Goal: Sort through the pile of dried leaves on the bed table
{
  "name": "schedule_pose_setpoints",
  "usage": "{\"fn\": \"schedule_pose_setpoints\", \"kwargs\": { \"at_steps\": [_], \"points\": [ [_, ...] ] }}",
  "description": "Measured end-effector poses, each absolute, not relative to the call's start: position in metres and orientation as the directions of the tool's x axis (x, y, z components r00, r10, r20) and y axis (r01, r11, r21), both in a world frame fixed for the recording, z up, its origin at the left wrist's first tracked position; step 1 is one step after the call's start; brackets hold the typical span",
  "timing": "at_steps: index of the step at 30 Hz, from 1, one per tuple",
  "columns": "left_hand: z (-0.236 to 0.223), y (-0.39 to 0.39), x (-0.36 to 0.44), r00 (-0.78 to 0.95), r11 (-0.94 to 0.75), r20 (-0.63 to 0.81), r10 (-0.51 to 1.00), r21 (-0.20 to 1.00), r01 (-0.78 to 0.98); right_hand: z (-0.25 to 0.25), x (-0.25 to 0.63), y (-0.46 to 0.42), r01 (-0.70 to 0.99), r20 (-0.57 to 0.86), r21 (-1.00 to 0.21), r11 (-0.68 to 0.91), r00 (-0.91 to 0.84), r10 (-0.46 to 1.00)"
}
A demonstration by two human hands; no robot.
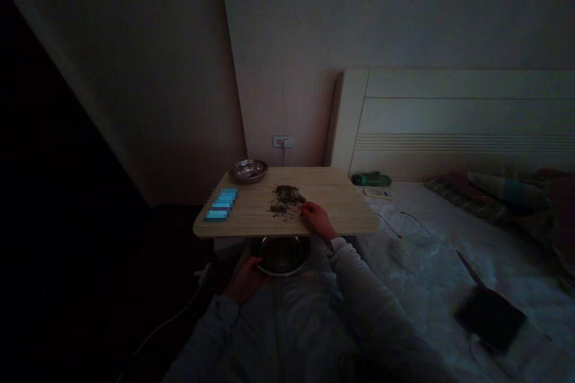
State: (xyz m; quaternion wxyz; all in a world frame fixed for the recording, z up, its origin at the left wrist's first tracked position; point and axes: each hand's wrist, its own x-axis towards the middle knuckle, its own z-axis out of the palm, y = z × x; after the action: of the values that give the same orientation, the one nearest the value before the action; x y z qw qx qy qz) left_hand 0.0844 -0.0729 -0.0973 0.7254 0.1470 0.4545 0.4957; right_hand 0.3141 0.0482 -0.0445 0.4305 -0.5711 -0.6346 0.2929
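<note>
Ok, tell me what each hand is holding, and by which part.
The left hand holds the lower bowl by its rim, at the near left. Whether the right hand, at the pile, holds anything can't be told.

Setting: a bedroom in a home, shown by a bed with a pale panelled headboard [467, 114], a white sheet [417, 251] and a rumpled patterned blanket [516, 197] along its right side. Beside the bed, a small wood-grain table [341, 197] with rounded corners stands before a plain wall [291, 30], on which a socket [283, 142] with a plugged-in cord is mounted; a green bottle [372, 179] lies near the headboard. Lighting is dim, and the far left is too dark to read, though a sloping edge there may be a curtain or a wall.
</note>
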Motion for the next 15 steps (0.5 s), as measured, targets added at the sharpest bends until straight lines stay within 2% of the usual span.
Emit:
{"fn": "schedule_pose_setpoints", "kwargs": {
  "at_steps": [9, 15],
  "points": [
    [-0.0991, -0.0727, 0.0838, 0.103, 0.449, -0.490, 0.866, 0.669, -0.592, -0.0440, 0.3119, 0.0473, 0.496, 0.194, -0.854, 0.155, 0.027, 0.981],
    [-0.0937, -0.0740, 0.0860, 0.077, 0.462, -0.527, 0.847, 0.655, -0.599, -0.0384, 0.3118, 0.0438, 0.497, 0.170, -0.856, 0.144, 0.007, 0.985]
  ]
}}
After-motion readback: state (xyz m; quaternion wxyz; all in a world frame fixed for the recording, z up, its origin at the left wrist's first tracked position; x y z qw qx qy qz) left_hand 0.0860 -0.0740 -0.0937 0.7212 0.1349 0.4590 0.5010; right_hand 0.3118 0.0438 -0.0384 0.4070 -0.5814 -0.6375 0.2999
